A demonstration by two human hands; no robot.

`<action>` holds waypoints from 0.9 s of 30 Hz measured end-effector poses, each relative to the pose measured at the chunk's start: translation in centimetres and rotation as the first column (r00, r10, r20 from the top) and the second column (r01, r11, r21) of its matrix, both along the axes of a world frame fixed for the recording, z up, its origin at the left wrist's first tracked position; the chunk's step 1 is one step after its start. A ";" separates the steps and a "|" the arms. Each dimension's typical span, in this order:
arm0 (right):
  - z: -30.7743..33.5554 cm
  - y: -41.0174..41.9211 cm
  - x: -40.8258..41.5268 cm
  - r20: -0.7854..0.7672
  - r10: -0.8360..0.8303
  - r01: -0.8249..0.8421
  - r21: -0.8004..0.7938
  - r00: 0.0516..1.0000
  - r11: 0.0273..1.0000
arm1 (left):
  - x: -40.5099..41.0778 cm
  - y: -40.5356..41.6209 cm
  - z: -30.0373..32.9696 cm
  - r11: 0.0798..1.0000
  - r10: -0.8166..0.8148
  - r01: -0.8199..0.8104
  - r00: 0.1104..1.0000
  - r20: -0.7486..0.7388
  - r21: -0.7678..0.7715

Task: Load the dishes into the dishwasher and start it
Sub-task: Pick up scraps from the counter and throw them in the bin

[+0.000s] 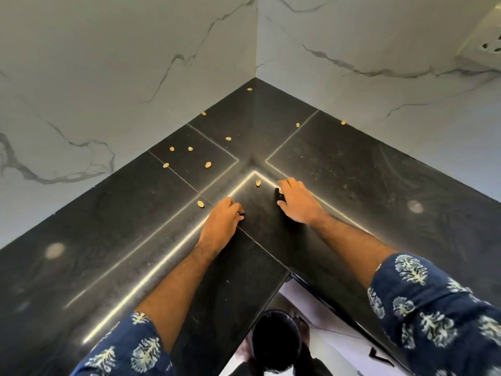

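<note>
No dish or dishwasher is in sight. My left hand (222, 223) rests on the black stone counter (352, 172) with its fingers curled under; nothing shows inside it. Just right of it, my right hand (296, 203) lies near the inner corner, its fingertips and thumb closing round a small pale seed (281, 190). Another seed (259, 182) lies a little left of the right hand, and one more seed (200, 204) sits just left of the left hand.
Several more pale seeds, such as one (208, 164), are scattered toward the back corner, where two marble walls (135, 77) meet. A white wall socket (485, 42) is at the top right. The counter's inner edge (279, 291) drops to the floor below.
</note>
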State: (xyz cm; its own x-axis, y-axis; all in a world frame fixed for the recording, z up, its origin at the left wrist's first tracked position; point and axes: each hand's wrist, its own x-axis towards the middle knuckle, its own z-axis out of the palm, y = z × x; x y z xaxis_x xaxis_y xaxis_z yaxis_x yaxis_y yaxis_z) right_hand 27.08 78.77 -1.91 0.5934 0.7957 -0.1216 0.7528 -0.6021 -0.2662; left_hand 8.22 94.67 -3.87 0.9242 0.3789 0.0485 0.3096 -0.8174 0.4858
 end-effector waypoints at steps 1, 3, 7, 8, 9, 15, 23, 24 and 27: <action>-0.1 0.5 0.5 0.036 0.026 -0.026 -0.013 0.999 1.000 | 0.0 0.0 -0.1 0.999 0.022 -0.022 1.000 0.014 -0.024; -0.4 1.4 1.2 0.046 0.053 -0.052 -0.022 0.998 0.998 | -0.4 -0.2 -0.3 0.991 0.081 -0.080 0.997 0.014 -0.103; -0.9 2.0 2.3 -0.109 0.061 -0.053 0.073 0.992 0.996 | -1.2 -0.6 -0.3 0.964 0.173 -0.171 0.985 -0.010 -0.202; -1.2 1.9 2.4 -0.132 0.068 -0.054 0.108 0.989 0.993 | -1.4 -0.6 -0.2 0.962 0.179 -0.179 0.984 -0.021 -0.204; -1.3 1.6 2.2 -0.157 0.071 -0.049 0.140 0.985 0.989 | -1.5 -0.7 -0.2 0.961 0.185 -0.187 0.982 -0.032 -0.202; -1.5 1.4 1.7 -0.488 0.054 0.087 0.260 0.871 0.962 | -2.5 -1.3 0.5 0.967 0.221 -0.233 0.969 -0.114 -0.102; 2.5 2.9 1.8 -0.959 0.184 0.822 -0.075 -0.214 0.565 | -3.0 -1.6 1.6 0.503 0.716 -0.500 0.698 0.016 -0.705; 2.7 3.1 2.0 -0.958 0.156 0.797 -0.102 -0.239 0.595 | -3.0 -1.4 1.6 0.458 0.730 -0.484 0.683 0.005 -0.746; 3.0 4.7 2.8 -0.996 0.012 0.680 -0.050 -0.087 0.732 | -3.0 -0.5 1.6 0.354 0.773 -0.523 0.630 -0.072 -0.775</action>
